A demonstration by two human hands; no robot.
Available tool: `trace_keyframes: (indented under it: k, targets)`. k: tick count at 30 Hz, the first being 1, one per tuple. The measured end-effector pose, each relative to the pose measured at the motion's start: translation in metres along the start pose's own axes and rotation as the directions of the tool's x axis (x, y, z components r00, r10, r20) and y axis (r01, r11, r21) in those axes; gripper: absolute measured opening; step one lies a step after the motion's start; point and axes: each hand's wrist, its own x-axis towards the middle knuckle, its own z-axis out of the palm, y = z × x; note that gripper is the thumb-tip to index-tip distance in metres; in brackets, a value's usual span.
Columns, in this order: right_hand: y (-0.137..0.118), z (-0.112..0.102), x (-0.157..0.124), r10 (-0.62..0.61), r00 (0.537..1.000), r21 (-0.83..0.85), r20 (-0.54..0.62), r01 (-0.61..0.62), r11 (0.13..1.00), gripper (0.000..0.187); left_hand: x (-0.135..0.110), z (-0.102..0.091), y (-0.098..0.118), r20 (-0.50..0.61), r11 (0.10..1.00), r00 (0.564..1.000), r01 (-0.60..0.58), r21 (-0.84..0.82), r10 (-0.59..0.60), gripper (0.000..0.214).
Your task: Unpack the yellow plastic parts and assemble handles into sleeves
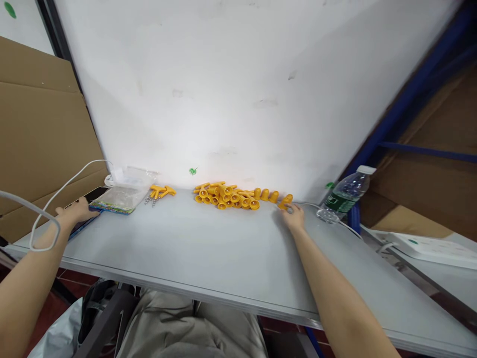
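At the left end of the table, my left hand (77, 210) has its fingers curled over a dark, flat, phone-like object (97, 193). A blue-edged flat thing lies under that hand, mostly hidden. Beside it is a clear plastic bag (124, 196) with a colourful lower edge. My right hand (294, 217) pinches a yellow cone-shaped plastic cap (285, 201) at the right end of a short row. Several similar yellow caps (265, 194) stand to its left. They adjoin a stacked pile of yellow plastic pieces with round open ends (227, 198).
Several yellow T-shaped pieces (162, 191) with small metal screws or chains (151, 201) lie left of the pile. A tilted water bottle (345, 196) stands at right by a blue frame. White cables, a power strip (436, 248) and a cardboard box (40, 134) flank the table.
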Motion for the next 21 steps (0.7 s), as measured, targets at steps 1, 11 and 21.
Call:
trace_keyframes:
  k: [1, 11, 21]
  targets:
    - [0.001, 0.003, 0.001, 0.024, 0.998, -0.063, 0.056, -0.020, 0.998, 0.019, -0.004, -0.003, 0.009, 0.003, 0.999, 0.999, -0.034, 0.011, 0.034, 0.048]
    - [0.001, 0.017, 0.004, 0.051, 0.984, -0.264, 0.169, -0.005, 0.965, 0.043, -0.039, 0.011, 0.148, -0.312, 0.739, 0.782, -0.618, -0.269, 0.540, 0.027]
    - [-0.032, 0.008, -0.021, 0.114, 0.959, 0.045, -0.258, -0.105, 0.993, 0.025, -0.035, 0.059, 0.226, -0.110, 0.850, 0.864, -0.503, -0.159, 0.491, 0.037]
